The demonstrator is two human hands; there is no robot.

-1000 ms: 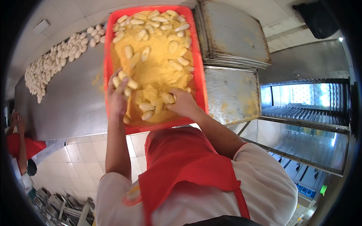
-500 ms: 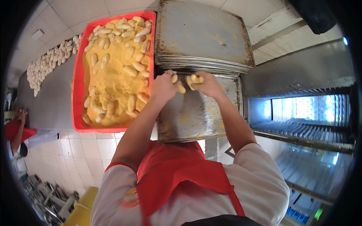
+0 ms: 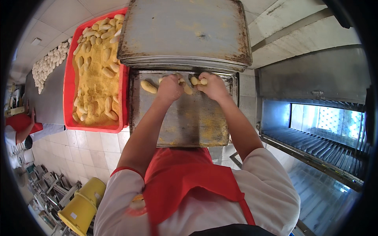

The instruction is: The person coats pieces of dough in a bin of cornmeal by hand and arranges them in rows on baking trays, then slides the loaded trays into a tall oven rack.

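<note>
Both hands are over the far half of a worn metal baking tray (image 3: 189, 128). My left hand (image 3: 169, 88) is closed around crumb-dusted dough pieces (image 3: 188, 89), whose ends show past the fingers. Just to the right, my right hand (image 3: 214, 86) grips pale dough pieces (image 3: 199, 81) between thumb and fingers. One long dough piece (image 3: 149, 87) lies on the tray, left of my left hand. A red tub (image 3: 123, 98) beside the tray holds yellow crumbs (image 3: 92, 100) with several dough pieces spread over them.
A stack of baking trays (image 3: 185, 29) stands just beyond the tray. Many white dough pieces (image 3: 49, 65) sit on a grey table (image 3: 47, 94) at far left, near another person's arm (image 3: 26, 131). A metal rack cabinet (image 3: 311, 78) is at right; yellow buckets (image 3: 80, 206) stand lower left.
The view has shifted, so the tub and trays appear further left. A dough piece now lies on the tray, left of my left hand. Both hands still hold dough pieces.
</note>
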